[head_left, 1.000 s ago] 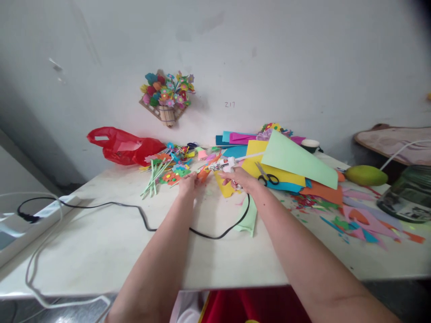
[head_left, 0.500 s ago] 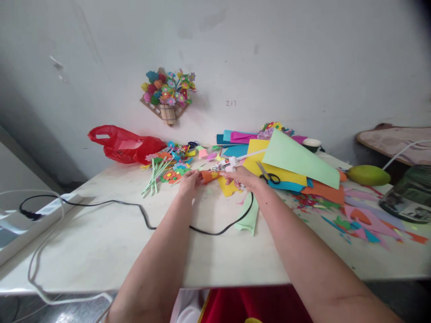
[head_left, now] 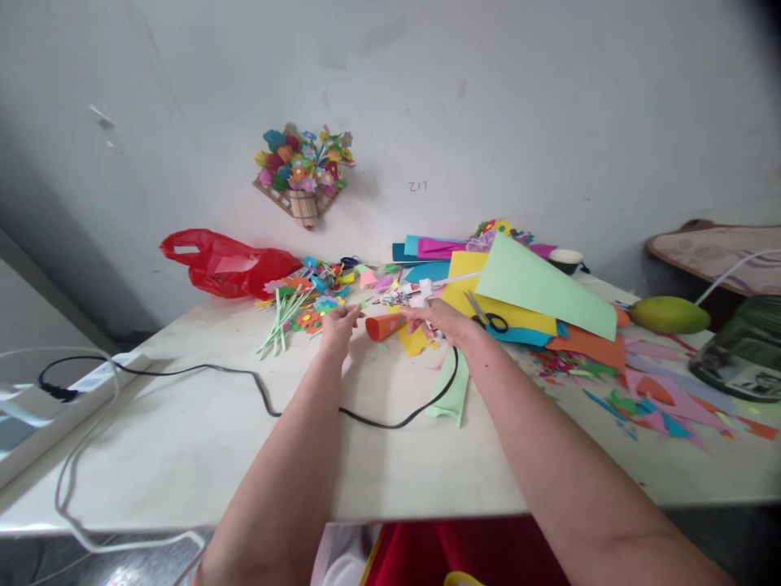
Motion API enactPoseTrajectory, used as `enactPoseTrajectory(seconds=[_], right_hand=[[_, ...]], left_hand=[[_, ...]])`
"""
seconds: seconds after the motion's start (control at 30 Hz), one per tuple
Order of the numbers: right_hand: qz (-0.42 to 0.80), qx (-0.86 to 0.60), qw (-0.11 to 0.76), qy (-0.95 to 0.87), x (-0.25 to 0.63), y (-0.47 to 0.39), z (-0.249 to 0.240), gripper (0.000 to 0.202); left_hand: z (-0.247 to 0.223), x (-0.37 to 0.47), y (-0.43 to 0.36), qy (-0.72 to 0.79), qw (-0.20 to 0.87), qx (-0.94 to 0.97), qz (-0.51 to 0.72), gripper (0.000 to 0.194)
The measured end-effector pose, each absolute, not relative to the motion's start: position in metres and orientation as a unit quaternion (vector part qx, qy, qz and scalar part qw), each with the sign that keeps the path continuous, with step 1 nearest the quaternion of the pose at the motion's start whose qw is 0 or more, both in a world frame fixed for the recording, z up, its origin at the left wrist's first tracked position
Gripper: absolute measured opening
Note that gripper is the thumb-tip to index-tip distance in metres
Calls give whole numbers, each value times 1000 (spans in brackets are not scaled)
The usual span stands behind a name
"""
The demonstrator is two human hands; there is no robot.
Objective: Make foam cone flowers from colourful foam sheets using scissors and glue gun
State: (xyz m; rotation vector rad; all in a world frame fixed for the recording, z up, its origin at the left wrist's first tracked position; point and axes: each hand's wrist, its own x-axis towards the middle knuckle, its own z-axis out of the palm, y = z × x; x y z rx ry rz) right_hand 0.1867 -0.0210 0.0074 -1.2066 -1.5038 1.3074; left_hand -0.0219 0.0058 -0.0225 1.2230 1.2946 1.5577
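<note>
My right hand (head_left: 440, 319) is wrapped round a white patterned glue gun (head_left: 396, 299). A pale glue stick (head_left: 457, 281) sticks out behind it, and a black cord runs down from under the hand. The fingertips of this hand also touch a rolled orange foam piece (head_left: 383, 327) with yellow spots, its open end facing left. My left hand (head_left: 340, 325) is a little left of the roll, apart from it. Its thumb and fingertips are pinched together; whatever may be between them is too small to name.
Light green strips (head_left: 281, 321) and foam flowers (head_left: 308, 320) lie left of my hands. Scissors (head_left: 488, 319) rest on coloured sheets at right, near a glass jar (head_left: 741, 350). The black cord (head_left: 262, 391) crosses the table to a power strip (head_left: 91, 378).
My left hand has let go of the orange foam roll and moved slightly left. The roll's left end is now uncovered. My right hand has hardly moved.
</note>
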Motion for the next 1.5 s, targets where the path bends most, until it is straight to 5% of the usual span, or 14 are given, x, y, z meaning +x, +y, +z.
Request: enactPoseTrajectory(seconds=[1.5], right_hand=[[478,-478,404,-617,181,-19,2,37]], left_hand=[[-22,-16,4,477,418,519,573,27]])
